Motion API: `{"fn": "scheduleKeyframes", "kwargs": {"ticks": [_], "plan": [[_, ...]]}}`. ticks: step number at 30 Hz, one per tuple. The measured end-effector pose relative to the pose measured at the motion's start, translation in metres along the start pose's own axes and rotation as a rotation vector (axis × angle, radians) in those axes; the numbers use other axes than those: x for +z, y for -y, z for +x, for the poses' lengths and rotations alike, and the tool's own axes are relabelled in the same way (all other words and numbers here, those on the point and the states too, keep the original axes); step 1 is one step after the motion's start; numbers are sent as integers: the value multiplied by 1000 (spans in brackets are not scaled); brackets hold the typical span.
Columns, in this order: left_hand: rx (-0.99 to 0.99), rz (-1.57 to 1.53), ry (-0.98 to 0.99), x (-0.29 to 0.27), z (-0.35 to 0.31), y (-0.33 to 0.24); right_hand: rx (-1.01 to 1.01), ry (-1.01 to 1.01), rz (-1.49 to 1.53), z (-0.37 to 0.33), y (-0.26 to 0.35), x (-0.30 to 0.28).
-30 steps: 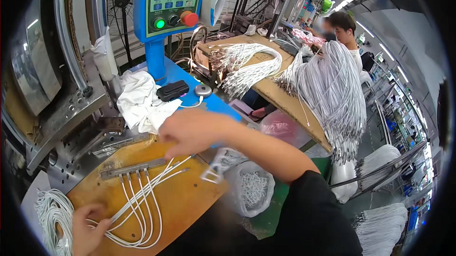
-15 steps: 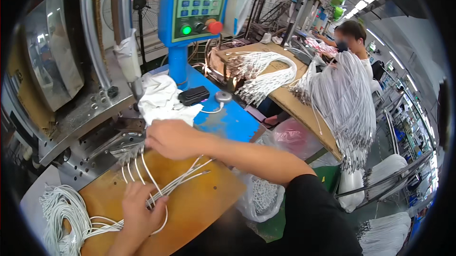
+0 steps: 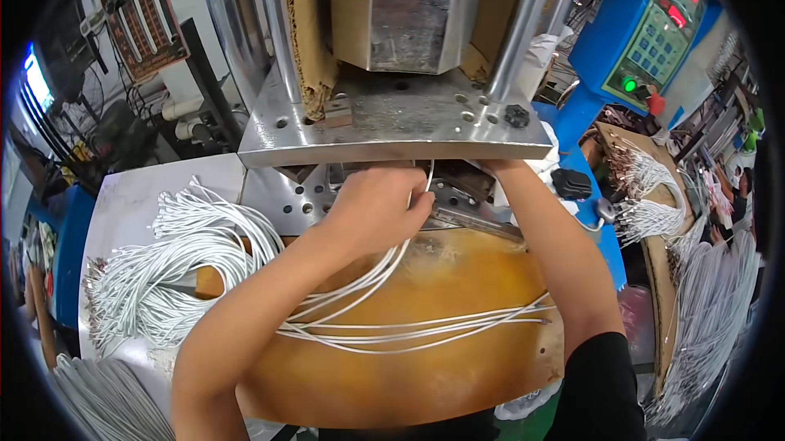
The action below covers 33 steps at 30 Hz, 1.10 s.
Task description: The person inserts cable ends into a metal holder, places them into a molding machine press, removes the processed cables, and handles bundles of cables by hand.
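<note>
My left hand (image 3: 376, 202) is closed around thin white cables (image 3: 383, 267) in front of the steel press. One cable rises past its thumb, under the heavy upper plate (image 3: 392, 152). My right hand (image 3: 509, 168) reaches beneath the right end of that plate; its fingers are hidden. Below both hands lies a worn amber-brown board (image 3: 458, 392), with several loose white cables (image 3: 433, 328) stretched across it. A large coiled bundle of white cables (image 3: 139, 306) rests at the board's left. Under the plate, the metal die parts (image 3: 470, 179) are partly covered by my hands.
A blue control box (image 3: 646, 40) with a lit green button stands at the right. A black box-shaped item (image 3: 571, 183) and a small grey round device (image 3: 603, 210) sit on a blue surface. More white cables (image 3: 711, 318) hang from a table at far right.
The view has swung left to face the press. My right hand has gone under the upper plate, and my left hand has moved from the board up to the press with the cables.
</note>
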<state>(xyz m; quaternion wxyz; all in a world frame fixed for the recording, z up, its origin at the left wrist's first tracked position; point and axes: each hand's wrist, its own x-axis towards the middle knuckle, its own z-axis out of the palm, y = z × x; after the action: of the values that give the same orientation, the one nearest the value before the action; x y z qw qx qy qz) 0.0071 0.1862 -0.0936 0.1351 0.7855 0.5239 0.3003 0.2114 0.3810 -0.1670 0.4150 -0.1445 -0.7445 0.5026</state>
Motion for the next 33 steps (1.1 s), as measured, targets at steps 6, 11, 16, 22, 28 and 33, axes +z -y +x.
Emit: {"fn": "scheduleKeyframes", "kwargs": {"ticks": [6, 11, 16, 22, 28, 33], "plan": [[105, -36, -36, 5, -2, 17, -5, 3, -300, 0, -3, -11], [133, 572, -422, 19, -10, 51, 51, 172, -1207, -6, 42, 62], [-26, 514, -209, 12, 3, 44, 3, 155, -1054, -10, 80, 96], [223, 949, -312, 20, -3, 68, 121, 365, -1205, 1, 76, 98], [15, 969, -47, 24, 1, 76, 190, 273, -1223, 2, 81, 103], [-7, 713, -114, 25, -3, 80, -62, 182, -1367, -10, 76, 99]]}}
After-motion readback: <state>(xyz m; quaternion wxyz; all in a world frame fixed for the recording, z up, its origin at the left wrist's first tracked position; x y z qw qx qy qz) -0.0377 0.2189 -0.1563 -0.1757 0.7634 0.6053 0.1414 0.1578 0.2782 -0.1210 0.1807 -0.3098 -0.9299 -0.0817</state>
